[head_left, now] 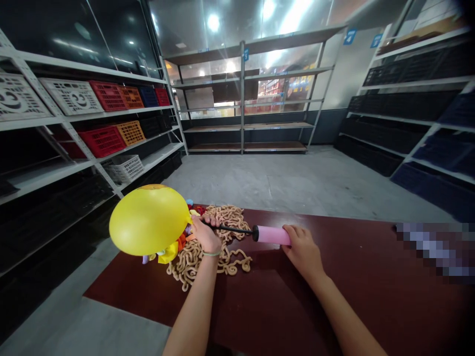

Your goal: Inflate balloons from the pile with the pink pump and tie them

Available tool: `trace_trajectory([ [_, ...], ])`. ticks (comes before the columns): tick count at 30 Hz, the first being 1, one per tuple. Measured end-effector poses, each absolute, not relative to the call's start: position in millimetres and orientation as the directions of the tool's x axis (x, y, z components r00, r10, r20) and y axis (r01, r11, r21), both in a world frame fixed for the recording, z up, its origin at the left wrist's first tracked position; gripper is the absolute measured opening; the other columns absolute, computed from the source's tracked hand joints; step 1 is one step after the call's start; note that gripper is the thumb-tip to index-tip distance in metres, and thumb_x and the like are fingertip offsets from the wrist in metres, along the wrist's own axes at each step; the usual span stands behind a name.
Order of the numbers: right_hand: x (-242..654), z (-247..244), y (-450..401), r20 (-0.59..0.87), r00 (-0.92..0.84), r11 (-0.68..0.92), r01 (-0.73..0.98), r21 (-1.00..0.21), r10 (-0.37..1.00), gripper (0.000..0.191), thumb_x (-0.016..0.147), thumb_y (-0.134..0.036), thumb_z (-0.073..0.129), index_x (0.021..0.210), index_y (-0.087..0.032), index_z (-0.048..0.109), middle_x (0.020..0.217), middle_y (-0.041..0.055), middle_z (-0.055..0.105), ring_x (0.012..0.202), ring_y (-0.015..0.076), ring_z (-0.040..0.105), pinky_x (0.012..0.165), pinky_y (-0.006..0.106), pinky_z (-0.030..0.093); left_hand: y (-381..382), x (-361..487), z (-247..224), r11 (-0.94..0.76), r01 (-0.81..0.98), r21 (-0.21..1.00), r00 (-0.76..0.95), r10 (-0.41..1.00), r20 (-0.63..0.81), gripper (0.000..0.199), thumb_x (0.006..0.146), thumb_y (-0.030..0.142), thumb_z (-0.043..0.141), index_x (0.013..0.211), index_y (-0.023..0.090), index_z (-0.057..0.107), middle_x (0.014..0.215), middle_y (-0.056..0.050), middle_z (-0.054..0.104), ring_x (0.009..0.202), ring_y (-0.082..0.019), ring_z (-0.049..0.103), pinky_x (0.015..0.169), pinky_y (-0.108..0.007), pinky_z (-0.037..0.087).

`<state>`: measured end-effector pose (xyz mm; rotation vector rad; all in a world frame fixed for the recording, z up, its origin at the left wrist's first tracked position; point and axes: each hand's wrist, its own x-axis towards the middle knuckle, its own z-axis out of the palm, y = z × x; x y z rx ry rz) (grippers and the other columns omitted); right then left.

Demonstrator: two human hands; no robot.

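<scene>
A large inflated yellow balloon (150, 220) sits at the left, its neck pinched by my left hand (206, 235), which is closed. From that hand a thin black rod runs right into the pink barrel of a hand balloon pump (272, 235). My right hand (302, 252) is closed round the barrel's right end. The end of the rod inside my left hand is hidden. Beneath the left hand lies a tangled pile of beige cords (189, 264). Several limp balloons (168, 253), yellow, orange and red among them, lie beside the pile, partly covered by the yellow balloon.
The dark red table (274, 296) reaches forward and to the right. A blurred-out patch (434, 249) covers something at its right end. Shelves with plastic crates (102, 141) stand left, a metal rack (242, 99) stands at the back, and dark bins (393, 133) fill the right shelves.
</scene>
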<state>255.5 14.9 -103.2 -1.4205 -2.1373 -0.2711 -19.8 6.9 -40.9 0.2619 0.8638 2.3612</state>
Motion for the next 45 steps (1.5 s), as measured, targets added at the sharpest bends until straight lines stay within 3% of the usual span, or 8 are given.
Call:
trace_trajectory([
  [3,232.1,-103.2,-1.8,0.542,-0.261,0.413,0.892,-0.180,0.799,0.057,0.079,-0.017,0.059,0.133,-0.026,0.047,0.115,0.0086,0.062,0.105,0.0300,0.051,0.073,0.036,0.050,4.1,-14.7,-39.5,-0.577,-0.496,0.649,-0.781,0.623,-0.043,0.032,0.093,0.046,0.049,0.076,0.022,0.035,0.056,0.007,0.035,0.043,-0.007,0.035,0.042,-0.022,0.028],
  [7,205.8,-103.1,-20.6,0.546,-0.345,0.532,0.816,-0.229,0.764,0.072,0.080,-0.015,0.057,0.147,-0.029,0.033,0.117,0.0091,0.061,0.103,0.0300,0.053,0.077,0.040,0.051,3.4,-1.3,-43.1,-0.524,-0.540,0.659,-0.733,0.677,-0.062,0.033,0.093,0.046,0.051,0.074,0.022,0.037,0.055,0.007,0.036,0.041,-0.008,0.037,0.040,-0.021,0.029],
  [11,198.7,-106.5,-23.5,0.521,-0.419,0.594,0.771,-0.228,0.744,0.073,0.085,-0.016,0.053,0.151,-0.029,0.026,0.116,0.0089,0.062,0.101,0.0287,0.056,0.078,0.039,0.049,6.0,11.9,-53.1,-0.488,-0.553,0.675,-0.689,0.724,-0.041,0.038,0.088,0.052,0.058,0.074,0.022,0.040,0.054,0.007,0.039,0.039,-0.008,0.039,0.039,-0.020,0.031],
  [15,211.7,-104.6,-12.4,0.490,-0.470,0.584,0.805,-0.103,0.734,0.060,0.085,-0.017,0.054,0.144,-0.025,0.040,0.120,0.0084,0.064,0.102,0.0271,0.058,0.081,0.039,0.044,6.6,15.2,-53.2,-0.494,-0.552,0.672,-0.676,0.737,-0.013,0.041,0.087,0.055,0.058,0.073,0.022,0.039,0.053,0.007,0.040,0.039,-0.009,0.040,0.039,-0.021,0.033],
  [21,249.2,-98.0,10.7,0.564,-0.339,0.422,0.906,-0.020,0.753,0.044,0.086,-0.016,0.053,0.129,-0.024,0.051,0.124,0.0079,0.064,0.113,0.0274,0.055,0.090,0.044,0.036,5.1,-0.5,-36.1,-0.574,-0.552,0.604,-0.724,0.690,-0.006,0.032,0.094,0.045,0.050,0.074,0.023,0.039,0.053,0.006,0.039,0.041,-0.010,0.038,0.041,-0.024,0.034],
  [30,227.5,-105.7,6.0,0.520,-0.369,0.508,0.848,-0.151,0.771,0.046,0.080,-0.015,0.056,0.126,-0.020,0.053,0.113,0.0095,0.063,0.102,0.0279,0.054,0.083,0.038,0.047,-3.4,1.4,-28.4,-0.626,-0.503,0.595,-0.771,0.636,0.017,0.033,0.092,0.044,0.054,0.073,0.023,0.036,0.054,0.006,0.037,0.040,-0.009,0.038,0.040,-0.023,0.031],
  [37,205.4,-104.1,-12.5,0.487,-0.476,0.622,0.758,-0.195,0.732,0.069,0.086,-0.018,0.052,0.151,-0.027,0.029,0.121,0.0089,0.061,0.103,0.0263,0.057,0.079,0.037,0.052,-1.8,29.9,-38.9,-0.541,-0.511,0.668,-0.685,0.726,0.064,0.041,0.088,0.056,0.055,0.072,0.022,0.040,0.052,0.008,0.040,0.037,-0.008,0.041,0.038,-0.021,0.035],
  [45,199.1,-106.5,-10.1,0.557,-0.476,0.663,0.723,-0.194,0.681,0.069,0.093,-0.026,0.051,0.155,-0.026,0.020,0.127,0.0106,0.059,0.107,0.0251,0.059,0.085,0.037,0.053,-13.3,15.2,-4.0,-0.561,-0.474,0.678,-0.636,0.751,0.177,0.038,0.089,0.057,0.055,0.078,0.022,0.043,0.058,0.005,0.049,0.043,-0.012,0.052,0.046,-0.027,0.048],
])
